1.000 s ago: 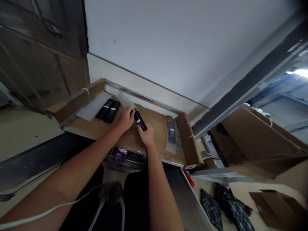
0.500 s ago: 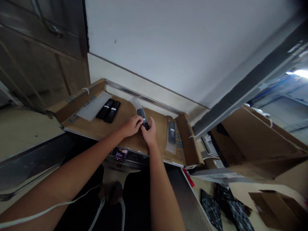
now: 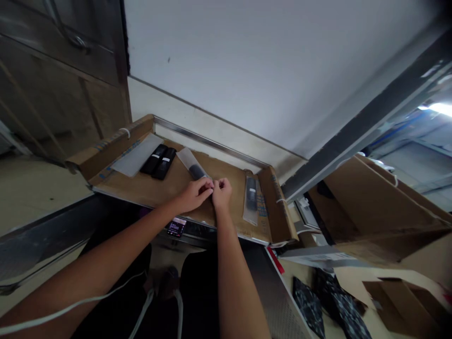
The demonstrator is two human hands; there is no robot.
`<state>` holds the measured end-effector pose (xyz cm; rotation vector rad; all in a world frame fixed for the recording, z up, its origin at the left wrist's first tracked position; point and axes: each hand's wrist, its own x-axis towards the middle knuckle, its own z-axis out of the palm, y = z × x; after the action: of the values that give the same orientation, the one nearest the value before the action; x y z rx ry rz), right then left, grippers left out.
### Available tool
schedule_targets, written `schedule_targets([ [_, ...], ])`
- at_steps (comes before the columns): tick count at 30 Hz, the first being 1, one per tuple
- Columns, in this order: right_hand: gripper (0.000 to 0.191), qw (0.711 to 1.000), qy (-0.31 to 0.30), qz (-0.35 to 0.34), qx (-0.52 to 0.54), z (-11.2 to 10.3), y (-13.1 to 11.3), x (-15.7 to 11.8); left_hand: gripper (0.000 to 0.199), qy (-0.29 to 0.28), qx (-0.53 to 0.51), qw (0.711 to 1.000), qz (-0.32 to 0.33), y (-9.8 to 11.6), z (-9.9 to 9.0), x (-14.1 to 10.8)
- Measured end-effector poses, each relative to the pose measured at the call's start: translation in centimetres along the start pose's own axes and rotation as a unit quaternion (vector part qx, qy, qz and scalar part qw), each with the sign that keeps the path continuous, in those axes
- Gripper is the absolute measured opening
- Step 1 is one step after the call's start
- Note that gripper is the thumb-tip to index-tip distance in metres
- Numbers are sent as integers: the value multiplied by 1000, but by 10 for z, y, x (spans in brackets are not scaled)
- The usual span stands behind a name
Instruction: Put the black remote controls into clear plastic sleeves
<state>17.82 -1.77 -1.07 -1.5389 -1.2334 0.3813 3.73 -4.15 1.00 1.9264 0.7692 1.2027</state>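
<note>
The left hand (image 3: pixel 194 195) and right hand (image 3: pixel 221 194) meet, fingertips pinching the near end of a plastic sleeve (image 3: pixel 185 157) holding a black remote (image 3: pixel 196 172). It lies on a cardboard sheet (image 3: pixel 151 188). A slip could knock it into two black remotes (image 3: pixel 158 162) or over the front edge, above a phone (image 3: pixel 176 227). Open room lies rightward, before another sleeved remote (image 3: pixel 251 194).

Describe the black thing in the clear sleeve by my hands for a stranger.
Below the white wall, a cardboard sheet lies on a ledge. Near its middle, your left hand and right hand meet at a black bar in a clear plastic sleeve. Unlike the black pair to its left and the sleeved bar to its right, it touches your hands.
</note>
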Motion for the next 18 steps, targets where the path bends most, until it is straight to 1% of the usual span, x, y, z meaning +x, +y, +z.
schedule_targets([
  [1,14,1000,1,5,0,1,1,0,14,1,-4,1000,-13,10,2,-18],
  [2,12,1000,1,9,4,2,2,1,16,-28,-4,999,-31,16,5,-39],
  [3,11,1000,0,14,9,3,3,1,19,-89,1,995,-45,18,8,-64],
  [4,11,1000,-3,19,15,3,4,1,19,-186,9,981,-47,15,11,-90],
  [5,12,999,-5,24,21,4,6,1,20,-247,29,967,-57,6,13,-116],
  [6,12,999,-8,25,26,5,6,1,26,-271,56,957,-85,-8,15,-141],
  [8,12,999,-13,19,33,5,7,0,37,-256,104,947,-165,-45,16,-181],
  [9,12,999,-16,14,34,5,7,0,43,-254,114,941,-190,-63,16,-194],
  [11,12,999,-23,9,35,4,7,0,50,-242,124,938,-215,-92,15,-208],
  [13,12,999,-30,9,39,4,7,0,52,-244,125,936,-219,-107,14,-209],
  [16,11,998,-33,10,45,4,7,0,57,-248,134,931,-233,-109,10,-206],
  [18,11,998,-30,14,48,4,9,0,60,-231,154,927,-251,-110,4,-207],
])
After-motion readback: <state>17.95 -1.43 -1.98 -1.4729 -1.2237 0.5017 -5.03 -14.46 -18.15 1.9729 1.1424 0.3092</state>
